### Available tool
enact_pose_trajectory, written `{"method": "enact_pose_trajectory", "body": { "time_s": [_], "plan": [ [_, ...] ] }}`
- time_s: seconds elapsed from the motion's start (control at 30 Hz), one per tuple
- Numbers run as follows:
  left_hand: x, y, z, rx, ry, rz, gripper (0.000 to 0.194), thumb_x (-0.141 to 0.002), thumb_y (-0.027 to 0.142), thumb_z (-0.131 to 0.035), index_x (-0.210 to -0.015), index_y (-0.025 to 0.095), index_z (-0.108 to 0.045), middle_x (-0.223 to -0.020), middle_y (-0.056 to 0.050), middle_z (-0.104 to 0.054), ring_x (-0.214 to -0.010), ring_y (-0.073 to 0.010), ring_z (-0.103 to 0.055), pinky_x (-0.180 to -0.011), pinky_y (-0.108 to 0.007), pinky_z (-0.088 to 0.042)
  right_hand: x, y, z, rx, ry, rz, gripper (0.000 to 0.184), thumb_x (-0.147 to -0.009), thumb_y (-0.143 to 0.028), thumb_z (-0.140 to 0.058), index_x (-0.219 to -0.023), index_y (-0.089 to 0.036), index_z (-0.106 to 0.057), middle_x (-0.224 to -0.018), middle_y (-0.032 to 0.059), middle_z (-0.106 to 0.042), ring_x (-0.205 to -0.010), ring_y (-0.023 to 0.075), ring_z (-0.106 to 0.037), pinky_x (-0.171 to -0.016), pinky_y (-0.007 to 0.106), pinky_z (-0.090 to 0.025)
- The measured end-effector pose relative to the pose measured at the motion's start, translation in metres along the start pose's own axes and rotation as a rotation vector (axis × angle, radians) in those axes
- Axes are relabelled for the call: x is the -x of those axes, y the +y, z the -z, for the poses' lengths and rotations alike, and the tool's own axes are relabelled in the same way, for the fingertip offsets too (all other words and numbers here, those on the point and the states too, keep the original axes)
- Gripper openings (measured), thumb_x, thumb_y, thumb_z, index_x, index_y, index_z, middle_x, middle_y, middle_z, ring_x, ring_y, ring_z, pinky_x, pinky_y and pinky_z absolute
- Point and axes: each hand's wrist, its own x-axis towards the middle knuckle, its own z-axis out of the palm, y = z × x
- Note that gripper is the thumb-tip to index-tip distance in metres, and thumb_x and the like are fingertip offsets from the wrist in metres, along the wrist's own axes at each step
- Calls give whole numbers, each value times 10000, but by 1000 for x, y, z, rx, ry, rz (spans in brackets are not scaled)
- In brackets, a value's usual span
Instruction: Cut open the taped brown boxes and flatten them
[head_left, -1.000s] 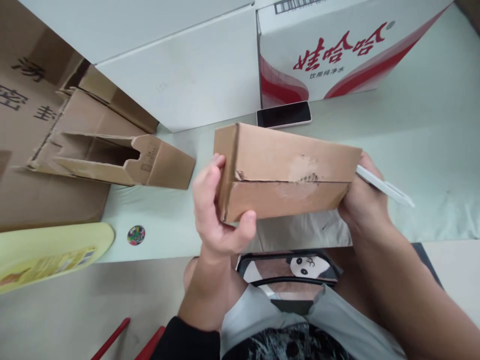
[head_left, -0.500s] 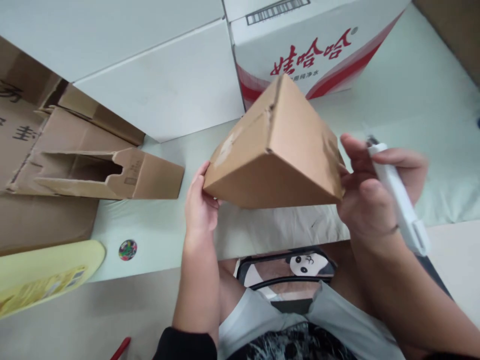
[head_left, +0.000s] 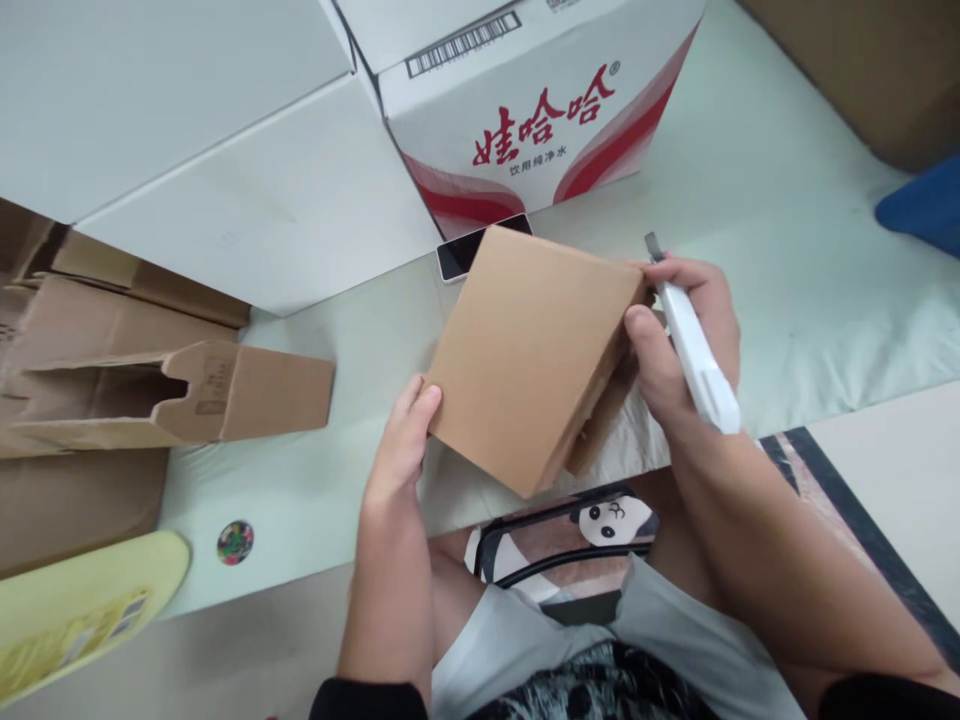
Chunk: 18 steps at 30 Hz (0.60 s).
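I hold a small brown cardboard box [head_left: 529,350] tilted over the pale table [head_left: 787,250], its plain broad face toward me. My left hand [head_left: 401,450] supports its lower left corner with the fingers against the cardboard. My right hand [head_left: 679,340] presses the box's upper right edge with the thumb while its fingers are wrapped round a white utility knife [head_left: 694,350]. The knife's short blade points up and away from me.
A phone [head_left: 469,250] lies partly hidden behind the held box. A white carton with red lettering [head_left: 525,90] and a plain white box [head_left: 225,170] stand at the back. Opened brown cardboard [head_left: 172,390] lies at left, above a yellow packet [head_left: 75,610] and a round sticker [head_left: 235,541].
The box has been turned from showing its taped seam to showing a plain face, and lowered. My right hand with the knife came back against its right edge.
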Motion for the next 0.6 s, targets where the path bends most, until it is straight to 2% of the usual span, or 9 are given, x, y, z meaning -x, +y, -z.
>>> {"method": "enact_pose_trajectory", "body": {
  "time_s": [0.07,0.17,0.23,0.37,0.43,0.6],
  "plan": [
    [0,-2,4,-27,-31,61,632,-746,752,-754,-1048,197,-731,-1000,-111,-762,-992,-311,-691,-805,-384,-530,-2,2,3,-18,-37,-52,238,-950,-322,-646,-1188,-327,-644,-1269,47,-763,-1308,315,-682,-1199,620,-478],
    [1,-4,11,-61,-99,118,618,-736,773,-752,-986,209,-778,-842,-91,-741,-810,-286,-672,-695,-386,-515,-3,5,3,2,-57,-101,216,-924,-283,-668,-1136,-325,-671,-1230,44,-777,-1203,301,-716,-1100,569,-552],
    [2,-3,14,-61,-144,128,592,-750,772,-749,-966,223,-797,-835,-96,-753,-789,-288,-681,-678,-394,-525,-2,7,0,7,-53,-117,216,-919,-282,-675,-1130,-324,-680,-1228,42,-779,-1181,295,-718,-1066,552,-569],
    [4,3,16,-47,-207,123,607,-724,753,-802,-1022,224,-815,-984,-125,-816,-989,-351,-749,-860,-449,-589,1,13,-4,-3,-66,-136,220,-939,-313,-660,-1158,-311,-681,-1259,38,-772,-1125,274,-722,-1017,535,-588],
    [6,6,18,-51,-232,141,639,-697,751,-830,-1043,214,-816,-1020,-132,-825,-1049,-372,-756,-900,-458,-593,2,13,-6,-6,-76,-138,227,-939,-309,-658,-1164,-305,-685,-1269,39,-770,-1115,268,-721,-1010,528,-588],
    [10,10,23,15,-197,185,649,-611,696,-902,-1016,203,-782,-1066,-151,-819,-1036,-382,-775,-807,-429,-604,4,14,-8,-21,-100,-131,239,-919,-266,-666,-1154,-305,-686,-1276,39,-768,-1116,270,-722,-1009,526,-581]
  ]
}}
